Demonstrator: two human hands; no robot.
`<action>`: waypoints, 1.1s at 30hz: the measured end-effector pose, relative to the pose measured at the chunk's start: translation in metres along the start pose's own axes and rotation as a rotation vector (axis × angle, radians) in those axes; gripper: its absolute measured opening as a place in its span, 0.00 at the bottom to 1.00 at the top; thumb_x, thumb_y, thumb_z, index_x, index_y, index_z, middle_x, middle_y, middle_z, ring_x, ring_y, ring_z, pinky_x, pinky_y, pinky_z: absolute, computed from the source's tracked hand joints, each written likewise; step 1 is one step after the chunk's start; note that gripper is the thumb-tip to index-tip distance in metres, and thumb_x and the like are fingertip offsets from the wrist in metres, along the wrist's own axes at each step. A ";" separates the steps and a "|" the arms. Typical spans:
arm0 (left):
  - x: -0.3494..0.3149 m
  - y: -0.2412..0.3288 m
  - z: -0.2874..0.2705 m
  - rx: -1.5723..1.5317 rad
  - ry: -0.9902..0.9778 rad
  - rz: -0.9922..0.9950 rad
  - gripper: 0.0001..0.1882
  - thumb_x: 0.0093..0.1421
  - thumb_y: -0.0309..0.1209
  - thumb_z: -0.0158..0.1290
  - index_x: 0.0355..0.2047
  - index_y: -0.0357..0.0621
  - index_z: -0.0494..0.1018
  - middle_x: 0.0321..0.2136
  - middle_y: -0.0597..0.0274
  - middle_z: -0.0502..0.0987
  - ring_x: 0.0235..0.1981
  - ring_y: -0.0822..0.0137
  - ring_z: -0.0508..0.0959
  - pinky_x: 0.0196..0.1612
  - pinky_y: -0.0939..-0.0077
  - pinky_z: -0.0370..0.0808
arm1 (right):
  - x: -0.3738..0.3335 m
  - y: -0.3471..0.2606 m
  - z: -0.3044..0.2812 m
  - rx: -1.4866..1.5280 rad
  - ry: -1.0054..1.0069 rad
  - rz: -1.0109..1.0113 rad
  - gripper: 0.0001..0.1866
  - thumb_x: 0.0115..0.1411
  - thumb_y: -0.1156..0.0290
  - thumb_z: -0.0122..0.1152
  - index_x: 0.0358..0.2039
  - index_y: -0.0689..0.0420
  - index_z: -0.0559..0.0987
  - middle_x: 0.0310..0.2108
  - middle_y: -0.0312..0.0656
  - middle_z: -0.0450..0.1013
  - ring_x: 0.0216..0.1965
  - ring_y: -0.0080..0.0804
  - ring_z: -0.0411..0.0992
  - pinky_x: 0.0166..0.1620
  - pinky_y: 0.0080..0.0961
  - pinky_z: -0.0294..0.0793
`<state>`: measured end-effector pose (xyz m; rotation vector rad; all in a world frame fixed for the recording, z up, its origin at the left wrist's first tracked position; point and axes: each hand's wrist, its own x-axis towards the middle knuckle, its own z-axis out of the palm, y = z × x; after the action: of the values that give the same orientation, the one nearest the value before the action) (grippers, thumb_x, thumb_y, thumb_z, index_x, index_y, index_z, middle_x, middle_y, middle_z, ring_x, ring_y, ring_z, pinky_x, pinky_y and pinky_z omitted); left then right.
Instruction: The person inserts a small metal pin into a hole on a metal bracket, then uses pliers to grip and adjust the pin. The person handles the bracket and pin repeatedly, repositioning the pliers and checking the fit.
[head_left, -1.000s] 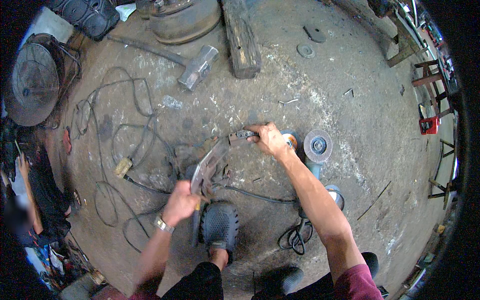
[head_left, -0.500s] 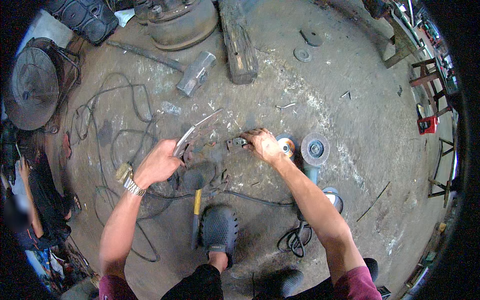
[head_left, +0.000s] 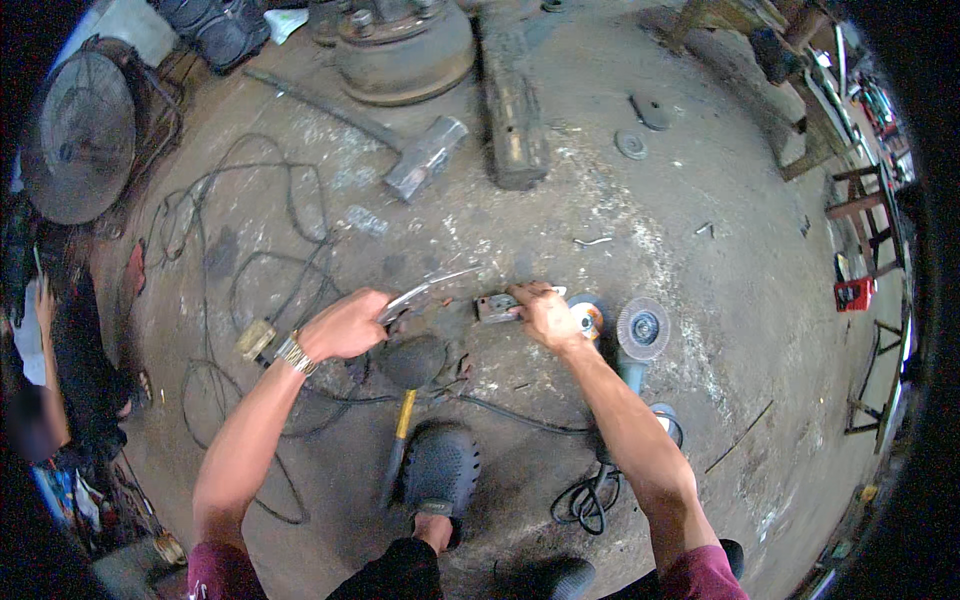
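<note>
Past the shoe [head_left: 441, 470], the left hand [head_left: 346, 325] pinches bent metal [head_left: 411, 294] and the right hand [head_left: 548, 316] pinches a block [head_left: 494, 308], likely so neither wobbles.

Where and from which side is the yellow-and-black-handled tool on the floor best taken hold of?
Probably by the dark lower handle, from above and the person's left: it is slim and straight, points back toward the person, and the shoe crowds its right side.
</note>
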<state>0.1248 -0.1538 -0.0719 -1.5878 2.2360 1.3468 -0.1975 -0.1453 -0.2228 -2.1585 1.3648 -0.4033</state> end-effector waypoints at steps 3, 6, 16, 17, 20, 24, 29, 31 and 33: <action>0.001 -0.022 0.010 -0.048 -0.028 0.064 0.11 0.47 0.18 0.49 0.33 0.35 0.75 0.23 0.42 0.75 0.25 0.56 0.75 0.33 0.61 0.70 | -0.011 -0.008 -0.010 0.203 0.109 0.064 0.19 0.57 0.68 0.66 0.49 0.59 0.79 0.43 0.53 0.79 0.45 0.53 0.77 0.49 0.39 0.75; -0.003 -0.025 0.014 -0.150 -0.036 0.149 0.12 0.49 0.18 0.49 0.34 0.37 0.75 0.23 0.47 0.76 0.24 0.60 0.75 0.33 0.63 0.70 | -0.027 -0.022 -0.023 0.305 0.074 0.226 0.20 0.57 0.68 0.68 0.50 0.60 0.80 0.44 0.53 0.79 0.44 0.47 0.79 0.48 0.35 0.76; -0.019 0.029 -0.021 -0.059 -0.150 0.136 0.17 0.44 0.16 0.44 0.35 0.35 0.74 0.25 0.43 0.76 0.28 0.53 0.77 0.36 0.60 0.71 | -0.048 -0.054 -0.036 0.564 0.152 0.297 0.21 0.56 0.70 0.70 0.50 0.61 0.80 0.44 0.52 0.80 0.44 0.38 0.80 0.47 0.31 0.77; -0.020 0.032 -0.021 -0.051 -0.142 0.160 0.17 0.44 0.16 0.44 0.35 0.34 0.74 0.25 0.42 0.76 0.29 0.51 0.77 0.37 0.60 0.71 | -0.050 -0.055 -0.039 0.557 0.155 0.284 0.21 0.58 0.68 0.69 0.51 0.60 0.79 0.44 0.53 0.79 0.44 0.41 0.80 0.47 0.33 0.77; -0.016 0.037 -0.021 -0.019 -0.139 0.206 0.16 0.44 0.17 0.45 0.35 0.34 0.74 0.26 0.40 0.76 0.30 0.47 0.77 0.38 0.59 0.71 | -0.052 -0.056 -0.050 0.523 0.159 0.256 0.21 0.59 0.66 0.67 0.51 0.60 0.79 0.45 0.53 0.79 0.46 0.44 0.79 0.48 0.35 0.76; -0.010 0.037 -0.020 0.066 -0.149 0.226 0.16 0.45 0.17 0.44 0.36 0.33 0.74 0.27 0.38 0.76 0.30 0.46 0.77 0.38 0.58 0.72 | -0.057 -0.056 -0.061 0.484 0.130 0.246 0.21 0.59 0.66 0.67 0.51 0.60 0.79 0.47 0.52 0.78 0.48 0.46 0.78 0.49 0.36 0.76; -0.007 0.040 -0.017 -0.028 -0.190 0.226 0.17 0.44 0.16 0.44 0.36 0.32 0.74 0.28 0.36 0.75 0.32 0.43 0.77 0.39 0.55 0.71 | -0.062 -0.059 -0.061 0.475 0.132 0.229 0.21 0.56 0.68 0.70 0.50 0.60 0.80 0.47 0.51 0.79 0.47 0.42 0.79 0.48 0.33 0.76; -0.006 0.043 -0.015 0.015 -0.205 0.239 0.17 0.43 0.16 0.44 0.36 0.32 0.73 0.28 0.36 0.75 0.32 0.41 0.77 0.38 0.54 0.71 | -0.062 -0.062 -0.059 0.472 0.137 0.204 0.21 0.54 0.70 0.71 0.49 0.60 0.80 0.46 0.50 0.79 0.46 0.40 0.79 0.48 0.32 0.77; -0.006 0.046 -0.013 0.106 -0.226 0.249 0.16 0.43 0.16 0.45 0.35 0.31 0.72 0.28 0.36 0.75 0.33 0.39 0.76 0.38 0.53 0.70 | -0.062 -0.066 -0.058 0.461 0.118 0.195 0.21 0.55 0.69 0.71 0.49 0.60 0.80 0.46 0.49 0.79 0.47 0.40 0.79 0.48 0.32 0.77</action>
<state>0.0963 -0.1551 -0.0328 -1.0913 2.3759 1.3580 -0.2066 -0.0844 -0.1350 -1.6346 1.3707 -0.6998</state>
